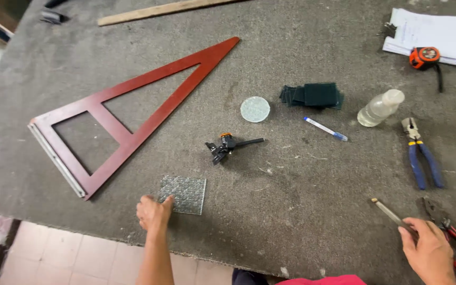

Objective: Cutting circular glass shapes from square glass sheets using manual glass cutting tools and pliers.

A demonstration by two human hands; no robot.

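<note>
Two hands: left hand [153, 212] pins glass square [183, 195] (near table edge [106, 232]).

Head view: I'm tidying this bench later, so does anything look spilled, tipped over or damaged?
The clear plastic bottle lies on its side near the blue-handled pliers, but no liquid shows around it. The textured glass square under the left hand looks whole. The right hand holds a thin tool. Nothing else stands out.
</note>
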